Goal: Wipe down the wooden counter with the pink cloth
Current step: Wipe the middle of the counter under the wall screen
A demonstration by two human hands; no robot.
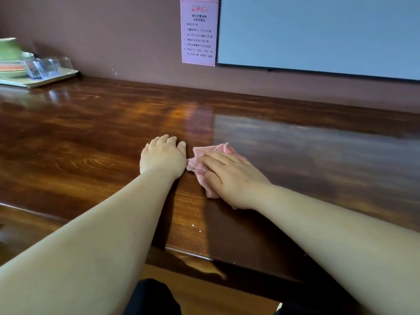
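Note:
A glossy dark wooden counter (pixel 91 137) fills the view from left to right. In its middle lies a crumpled pink cloth (pixel 200 159). My right hand (pixel 231 178) lies flat on top of the cloth, fingers pointing left, pressing it onto the wood; much of the cloth is hidden under the palm. My left hand (pixel 162 156) rests palm down on the bare counter just left of the cloth, fingers slightly curled at the tips and holding nothing. Its thumb side nearly touches the cloth's left corner.
A pale tray (pixel 52 79) with green bowls and clear plastic holders stands at the far left against the brown wall. A pink notice (pixel 198 31) and a dark-framed screen (pixel 318 32) hang on the wall behind. The counter's front edge (pixel 188 253) runs below my forearms.

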